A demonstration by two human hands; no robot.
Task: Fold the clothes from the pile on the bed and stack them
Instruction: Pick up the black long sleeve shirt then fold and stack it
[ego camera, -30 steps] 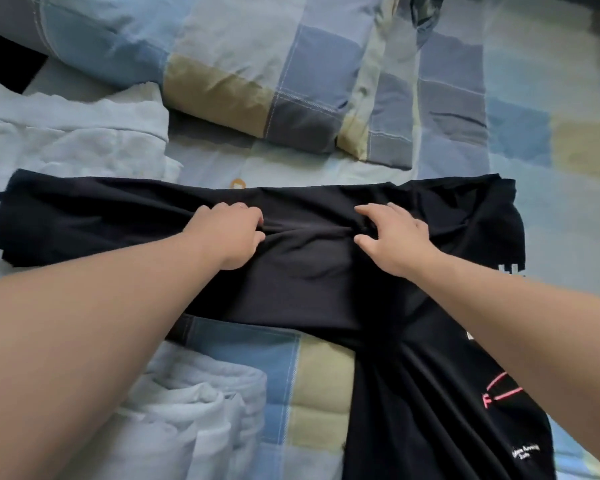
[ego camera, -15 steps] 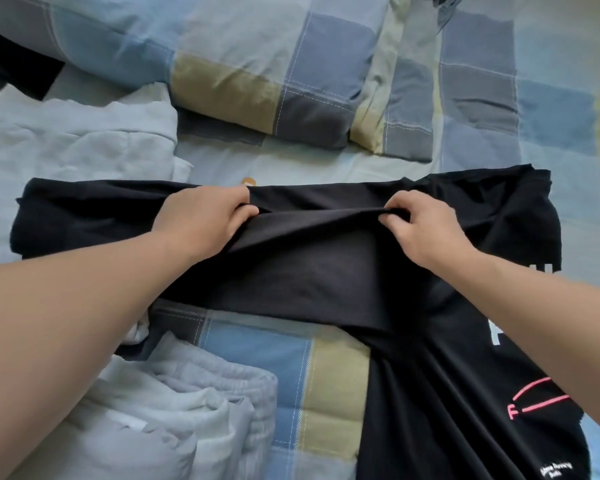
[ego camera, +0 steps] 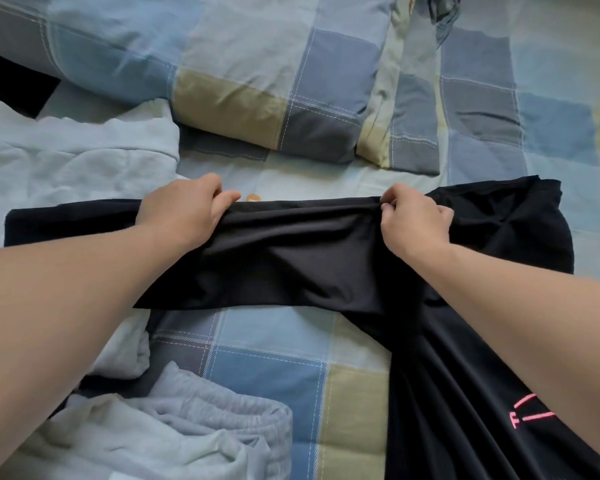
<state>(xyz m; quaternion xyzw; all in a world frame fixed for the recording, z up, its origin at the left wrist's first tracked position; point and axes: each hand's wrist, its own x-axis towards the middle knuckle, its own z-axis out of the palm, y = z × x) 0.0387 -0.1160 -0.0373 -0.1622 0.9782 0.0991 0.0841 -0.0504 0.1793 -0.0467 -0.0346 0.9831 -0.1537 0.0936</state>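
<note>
A black garment with pink lettering [ego camera: 302, 258] lies across the checked bed sheet [ego camera: 267, 372], its long part running down to the lower right. My left hand [ego camera: 184, 213] grips its far folded edge left of centre. My right hand [ego camera: 412, 220] pinches the same edge further right. The cloth between my hands is pulled taut and raised a little off the bed. A pale grey garment [ego camera: 66, 161] lies spread at the left, partly under the black one. Another crumpled pale grey piece [ego camera: 173, 434] sits at the lower left.
A checked pillow [ego camera: 222, 74] lies across the top, with a second one [ego camera: 409, 109] beside it. A dark item [ego camera: 7, 84] shows at the upper left edge. A small orange print on the sheet [ego camera: 253, 197] peeks out between my hands.
Both hands have lifted the black garment's edge and carried it away from me, spreading further apart. The cloth between them has gone from bunched to taut.
</note>
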